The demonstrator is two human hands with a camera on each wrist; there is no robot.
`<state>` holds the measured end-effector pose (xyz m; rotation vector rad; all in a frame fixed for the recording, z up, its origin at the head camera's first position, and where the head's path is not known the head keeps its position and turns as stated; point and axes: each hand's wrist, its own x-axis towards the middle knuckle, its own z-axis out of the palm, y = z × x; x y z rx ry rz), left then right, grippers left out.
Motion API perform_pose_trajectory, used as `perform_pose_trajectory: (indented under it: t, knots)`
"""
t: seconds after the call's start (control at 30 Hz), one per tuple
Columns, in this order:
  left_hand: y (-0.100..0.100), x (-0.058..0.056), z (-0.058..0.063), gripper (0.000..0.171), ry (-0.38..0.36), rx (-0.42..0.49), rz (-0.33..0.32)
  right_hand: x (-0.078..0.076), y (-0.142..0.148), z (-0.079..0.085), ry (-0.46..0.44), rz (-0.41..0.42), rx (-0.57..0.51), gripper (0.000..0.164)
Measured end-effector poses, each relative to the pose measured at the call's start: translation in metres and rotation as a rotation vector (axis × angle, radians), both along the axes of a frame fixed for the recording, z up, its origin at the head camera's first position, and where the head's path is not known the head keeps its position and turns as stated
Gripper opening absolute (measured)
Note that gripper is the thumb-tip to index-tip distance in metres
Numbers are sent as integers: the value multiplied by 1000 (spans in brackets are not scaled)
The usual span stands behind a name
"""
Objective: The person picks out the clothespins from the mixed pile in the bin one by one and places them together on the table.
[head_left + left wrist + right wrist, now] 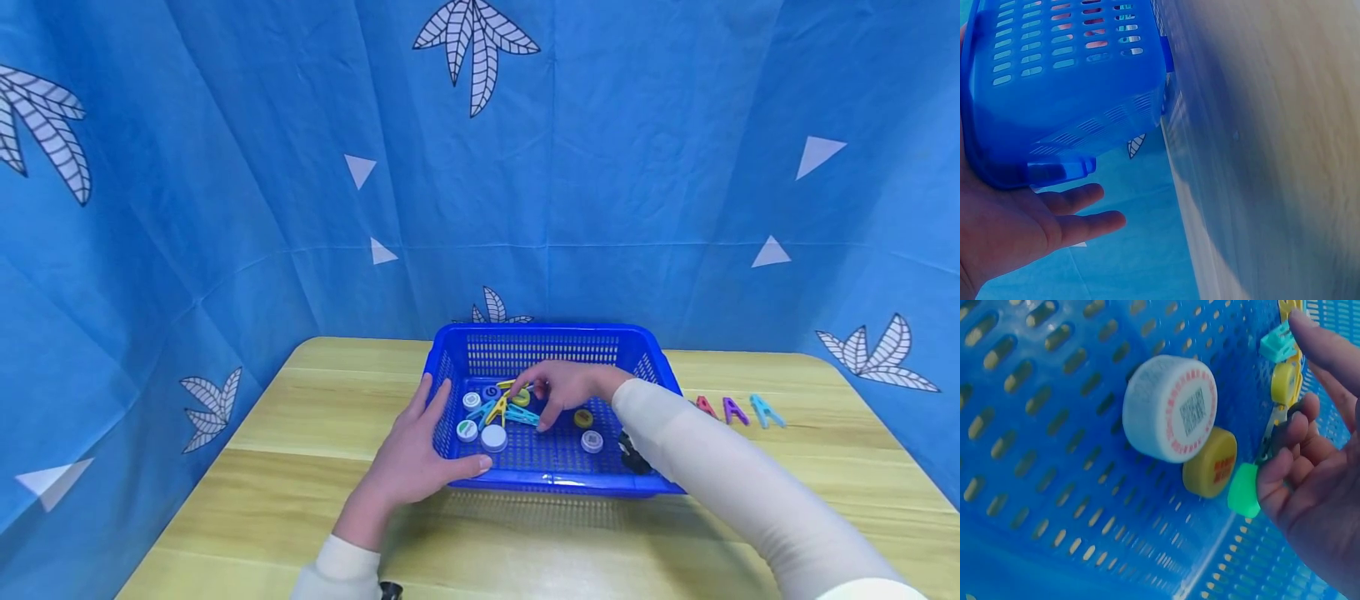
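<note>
My left hand (411, 454) rests on the front left corner of a blue plastic basket (555, 480). Its thumb lies over the front rim, and its fingers (1091, 229) stretch out straight beside the left side. Inside the basket is my right hand (566, 390), index finger reaching to a yellow clothespin (498, 408) and thumb at the end of a teal clothespin (522, 415). In the right wrist view its other fingers are curled near a bright green piece (1245, 490); whether they hold it is unclear. A white bottle cap (1171, 409) and a yellow cap (1210, 462) lie beside this hand.
More caps, including a plain white cap (493, 438) and a green-and-white cap (467, 431), sit at the basket's left. Red, purple and light blue letter A pieces (735, 411) lie on the wooden table (300, 433) to the right. A blue curtain (637, 167) hangs behind.
</note>
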<state>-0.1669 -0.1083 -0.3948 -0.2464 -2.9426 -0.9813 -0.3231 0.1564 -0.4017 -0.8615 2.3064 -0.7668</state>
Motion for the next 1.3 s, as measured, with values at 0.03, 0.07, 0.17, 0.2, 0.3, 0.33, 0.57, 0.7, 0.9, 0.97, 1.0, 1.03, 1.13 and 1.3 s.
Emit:
perform_pose_trajectory:
  t: [0.03,0.07,0.17,0.2,0.3,0.33,0.57,0.7,0.9,0.97,1.0,1.03,1.13,1.3]
  knots:
    - [0,0,-1,124,-1,2,0,1,-1,-1,10,-3,12,59]
    - [0,0,-1,124,-4,2,0,1,-1,-2,17,-7,19,58]
    - [-1,0,-2,124,-2,2,0,2,-3,-4,53,-4,38,53]
    - [-1,0,-2,125,-4,2,-1,2,-4,-5,66,0,42,51]
    - [-1,0,-2,125,2,4,-2,1,-5,-6,108,34,40,46]
    - [-1,0,-2,125,3,5,-2,1,-5,-7,116,45,35,45]
    - [-1,1,-1,122,16,14,-3,1,-6,-6,158,87,51,40]
    - [-2,1,-2,120,16,17,-5,1,-6,-8,149,78,53,36]
    - [-2,1,-3,120,15,17,-6,0,-6,-10,164,124,-2,28]
    - [-2,0,-3,120,19,17,-7,-1,-6,-10,178,141,-17,27]
    - [-2,0,-3,120,19,17,-7,-1,-6,-10,182,145,-24,26]
    - [-2,0,-3,120,20,17,-7,-1,-5,-10,188,150,-33,26]
    - [-2,-1,-3,121,22,16,-9,-2,-5,-9,196,161,-48,25]
    - [-2,-1,-3,124,27,15,-10,-3,-5,-8,188,162,-41,23]
